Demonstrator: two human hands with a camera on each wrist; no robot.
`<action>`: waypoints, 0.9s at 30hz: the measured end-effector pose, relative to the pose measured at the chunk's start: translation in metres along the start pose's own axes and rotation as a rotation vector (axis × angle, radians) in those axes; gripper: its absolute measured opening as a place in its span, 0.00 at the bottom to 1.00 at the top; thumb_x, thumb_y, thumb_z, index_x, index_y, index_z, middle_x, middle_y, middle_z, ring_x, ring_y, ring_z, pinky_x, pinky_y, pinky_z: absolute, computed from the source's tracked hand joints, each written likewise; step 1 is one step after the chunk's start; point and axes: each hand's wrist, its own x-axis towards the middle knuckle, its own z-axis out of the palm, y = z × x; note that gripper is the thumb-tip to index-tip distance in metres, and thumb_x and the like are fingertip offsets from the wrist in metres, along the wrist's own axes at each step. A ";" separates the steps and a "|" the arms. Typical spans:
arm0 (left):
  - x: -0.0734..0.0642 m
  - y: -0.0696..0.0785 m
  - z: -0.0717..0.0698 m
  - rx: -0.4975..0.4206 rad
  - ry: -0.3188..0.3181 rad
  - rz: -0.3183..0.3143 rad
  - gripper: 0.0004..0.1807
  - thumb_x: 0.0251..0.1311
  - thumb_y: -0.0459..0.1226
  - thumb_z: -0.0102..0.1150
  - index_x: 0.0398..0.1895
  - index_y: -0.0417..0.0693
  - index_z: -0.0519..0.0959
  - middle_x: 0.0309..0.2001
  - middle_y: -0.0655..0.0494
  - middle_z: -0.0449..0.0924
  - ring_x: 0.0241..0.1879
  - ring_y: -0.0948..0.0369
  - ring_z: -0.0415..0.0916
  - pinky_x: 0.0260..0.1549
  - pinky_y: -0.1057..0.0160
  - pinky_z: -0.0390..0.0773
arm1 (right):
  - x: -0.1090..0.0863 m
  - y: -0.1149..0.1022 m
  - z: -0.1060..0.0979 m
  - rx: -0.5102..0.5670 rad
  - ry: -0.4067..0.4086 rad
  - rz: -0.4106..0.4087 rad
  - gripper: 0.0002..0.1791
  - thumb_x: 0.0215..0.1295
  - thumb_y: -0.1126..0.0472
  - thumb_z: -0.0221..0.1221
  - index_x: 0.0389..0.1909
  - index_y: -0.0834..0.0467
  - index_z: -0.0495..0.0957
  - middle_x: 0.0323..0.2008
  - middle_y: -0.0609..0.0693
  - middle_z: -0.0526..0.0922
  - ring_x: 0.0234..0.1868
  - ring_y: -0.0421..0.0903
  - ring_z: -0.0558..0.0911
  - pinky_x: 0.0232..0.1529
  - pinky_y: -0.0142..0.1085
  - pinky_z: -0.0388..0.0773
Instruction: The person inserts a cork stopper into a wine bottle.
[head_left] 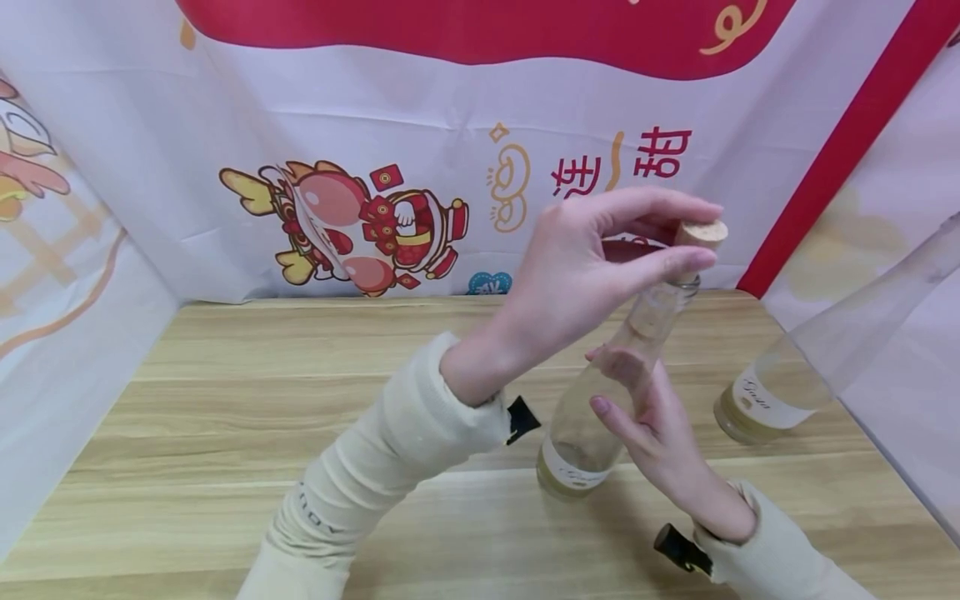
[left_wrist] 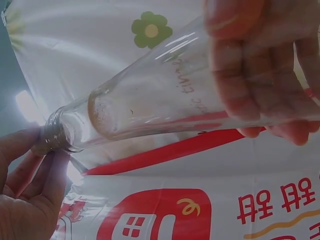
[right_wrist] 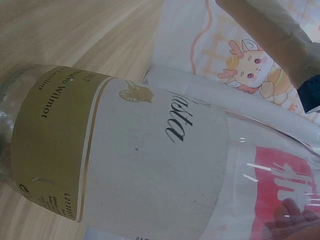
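A clear glass bottle [head_left: 577, 417] stands on the wooden table, its neck leaning toward the upper right in the head view. My left hand [head_left: 577, 250] pinches a cork stopper [head_left: 707, 232] at the bottle's mouth between thumb and fingers. In the left wrist view, the cork [left_wrist: 47, 142] sits right at the threaded-looking neck rim. My right hand [head_left: 660, 433] grips the bottle around its upper body, with the thumb on the near side. Close up in the right wrist view are the bottle's white and gold labels [right_wrist: 150, 165], with script reading "asta".
A second clear bottle [head_left: 768, 400] with a similar label stands at the right edge of the wooden table [head_left: 225, 417]. Printed white cloth [head_left: 420, 92] with red patterns and cartoon figures hangs behind and on both sides. Dark wrist mounts [head_left: 678, 550] stick out from the sleeves.
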 end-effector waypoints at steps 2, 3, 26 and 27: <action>-0.001 -0.001 0.001 0.005 -0.005 0.006 0.14 0.48 0.24 0.62 0.40 0.29 0.78 0.39 0.43 0.80 0.32 0.71 0.77 0.38 0.68 0.79 | 0.000 -0.001 0.000 -0.013 -0.003 0.013 0.26 0.51 0.83 0.52 0.53 0.73 0.61 0.48 0.53 0.73 0.52 0.45 0.72 0.56 0.32 0.66; -0.001 -0.001 0.001 0.011 -0.006 0.004 0.14 0.48 0.24 0.63 0.40 0.29 0.78 0.39 0.43 0.80 0.32 0.71 0.77 0.38 0.69 0.79 | 0.001 -0.001 0.000 -0.019 -0.003 0.014 0.26 0.50 0.84 0.52 0.53 0.74 0.60 0.48 0.54 0.73 0.52 0.45 0.72 0.55 0.32 0.67; -0.010 -0.009 0.001 0.081 -0.032 0.180 0.11 0.47 0.22 0.62 0.37 0.26 0.78 0.40 0.38 0.80 0.43 0.67 0.76 0.46 0.72 0.75 | -0.002 -0.001 0.000 -0.049 0.002 0.013 0.28 0.55 0.80 0.54 0.57 0.67 0.61 0.49 0.48 0.74 0.52 0.44 0.72 0.54 0.29 0.66; -0.010 -0.009 0.001 0.075 -0.032 0.186 0.11 0.47 0.21 0.62 0.36 0.25 0.78 0.40 0.37 0.80 0.43 0.67 0.76 0.46 0.72 0.75 | -0.002 -0.001 0.000 -0.049 0.001 0.011 0.27 0.55 0.80 0.54 0.57 0.68 0.61 0.49 0.48 0.74 0.52 0.44 0.72 0.54 0.29 0.66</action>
